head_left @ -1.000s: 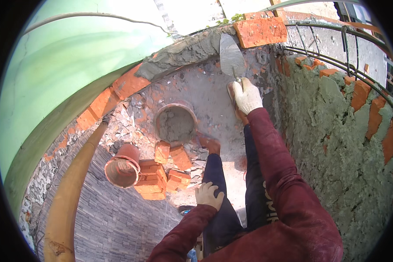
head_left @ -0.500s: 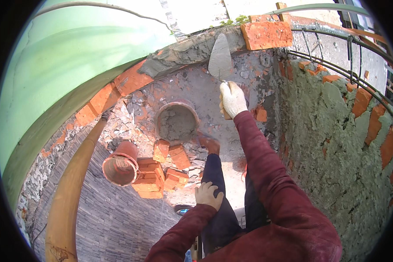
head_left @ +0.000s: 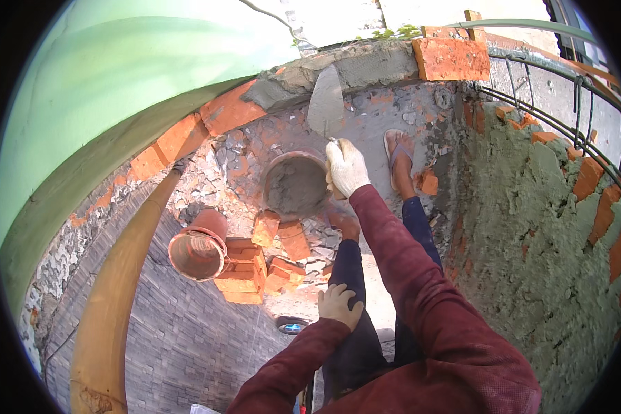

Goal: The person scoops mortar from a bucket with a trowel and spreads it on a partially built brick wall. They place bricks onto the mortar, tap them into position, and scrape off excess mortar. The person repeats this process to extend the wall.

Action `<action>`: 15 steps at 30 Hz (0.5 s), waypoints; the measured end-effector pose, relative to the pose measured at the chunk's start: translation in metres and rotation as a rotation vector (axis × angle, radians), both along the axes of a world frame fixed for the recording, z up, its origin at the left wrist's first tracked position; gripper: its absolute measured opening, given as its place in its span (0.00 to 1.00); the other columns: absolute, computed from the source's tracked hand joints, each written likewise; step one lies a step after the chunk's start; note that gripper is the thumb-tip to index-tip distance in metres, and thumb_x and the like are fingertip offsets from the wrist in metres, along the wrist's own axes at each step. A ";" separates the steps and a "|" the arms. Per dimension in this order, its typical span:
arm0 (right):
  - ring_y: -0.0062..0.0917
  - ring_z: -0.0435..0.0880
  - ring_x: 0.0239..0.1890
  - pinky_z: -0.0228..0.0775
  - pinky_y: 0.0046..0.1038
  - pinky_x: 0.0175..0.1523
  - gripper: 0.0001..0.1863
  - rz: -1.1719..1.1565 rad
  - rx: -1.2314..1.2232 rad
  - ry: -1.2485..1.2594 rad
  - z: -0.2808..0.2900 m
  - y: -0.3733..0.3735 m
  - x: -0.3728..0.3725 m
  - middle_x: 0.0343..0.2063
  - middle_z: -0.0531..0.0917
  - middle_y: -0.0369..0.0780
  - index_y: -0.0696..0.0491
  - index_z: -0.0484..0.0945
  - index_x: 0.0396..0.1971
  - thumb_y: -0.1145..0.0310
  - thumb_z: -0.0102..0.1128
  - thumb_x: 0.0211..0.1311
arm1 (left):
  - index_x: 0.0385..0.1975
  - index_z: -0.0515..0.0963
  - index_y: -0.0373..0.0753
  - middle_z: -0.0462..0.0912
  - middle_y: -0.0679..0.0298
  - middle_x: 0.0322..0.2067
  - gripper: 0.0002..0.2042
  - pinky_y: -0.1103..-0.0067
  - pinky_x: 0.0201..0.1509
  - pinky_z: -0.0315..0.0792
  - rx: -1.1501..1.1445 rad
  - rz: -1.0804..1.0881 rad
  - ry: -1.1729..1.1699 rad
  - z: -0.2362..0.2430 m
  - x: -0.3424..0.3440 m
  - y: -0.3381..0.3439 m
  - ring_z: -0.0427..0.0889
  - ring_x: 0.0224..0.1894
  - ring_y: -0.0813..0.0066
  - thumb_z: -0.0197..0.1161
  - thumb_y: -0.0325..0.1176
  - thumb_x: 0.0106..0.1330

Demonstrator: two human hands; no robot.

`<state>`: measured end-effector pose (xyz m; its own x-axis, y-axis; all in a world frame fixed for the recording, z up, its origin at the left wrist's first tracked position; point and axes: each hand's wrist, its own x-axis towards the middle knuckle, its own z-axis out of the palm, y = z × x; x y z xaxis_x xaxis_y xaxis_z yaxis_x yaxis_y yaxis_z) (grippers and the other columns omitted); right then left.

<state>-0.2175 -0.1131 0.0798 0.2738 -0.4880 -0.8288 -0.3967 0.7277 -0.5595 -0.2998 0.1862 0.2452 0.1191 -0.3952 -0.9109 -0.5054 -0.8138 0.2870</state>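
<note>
My right hand (head_left: 345, 168), in a pale knit glove, is closed on the handle of a trowel (head_left: 326, 102), whose grey blade points up toward a curved brick edge covered in wet mortar (head_left: 338, 67). Just below and left of that hand sits a round tub of grey mortar (head_left: 292, 186). My left hand (head_left: 340, 306), also gloved, lies on my left thigh with fingers spread and holds nothing. A loose red brick (head_left: 451, 58) rests on the edge at the right end of the mortar.
A pinkish bucket (head_left: 188, 257) stands beside stacked and broken bricks (head_left: 238, 293) among rubble. A bamboo pole (head_left: 112, 303) leans at left near a green wall (head_left: 90, 83). Bent rebar (head_left: 552, 107) runs above a rough plastered wall (head_left: 517, 228) at right. My sandalled foot (head_left: 398, 155) is near it.
My right hand and trowel have moved left and slightly down, above the tub, uncovering my right foot. The view has shifted somewhat. My left hand remains on my thigh.
</note>
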 end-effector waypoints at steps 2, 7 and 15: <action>0.26 0.81 0.16 0.73 0.32 0.19 0.17 0.014 -0.008 0.014 -0.004 0.005 0.004 0.22 0.80 0.41 0.59 0.77 0.45 0.58 0.54 0.76 | 0.52 0.86 0.45 0.78 0.56 0.66 0.21 0.50 0.78 0.53 -0.007 0.003 0.006 0.000 0.001 0.002 0.67 0.73 0.53 0.68 0.49 0.63; 0.41 0.86 0.20 0.79 0.42 0.29 0.21 0.232 -0.110 0.018 -0.001 0.026 0.006 0.24 0.84 0.51 0.60 0.77 0.52 0.56 0.53 0.75 | 0.53 0.86 0.45 0.78 0.56 0.66 0.22 0.50 0.78 0.53 0.024 -0.014 0.008 0.003 0.003 -0.003 0.66 0.74 0.52 0.67 0.49 0.64; 0.27 0.83 0.18 0.75 0.33 0.23 0.19 -0.025 0.011 0.009 -0.004 0.008 0.009 0.23 0.80 0.43 0.58 0.78 0.51 0.57 0.53 0.76 | 0.50 0.86 0.44 0.79 0.54 0.64 0.20 0.50 0.77 0.55 -0.023 0.025 0.000 0.004 0.000 0.002 0.68 0.73 0.49 0.70 0.48 0.63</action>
<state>-0.2081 -0.1053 0.0763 0.2545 -0.4857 -0.8363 -0.3833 0.7432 -0.5483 -0.2999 0.1887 0.2487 0.1291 -0.4130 -0.9015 -0.4847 -0.8194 0.3059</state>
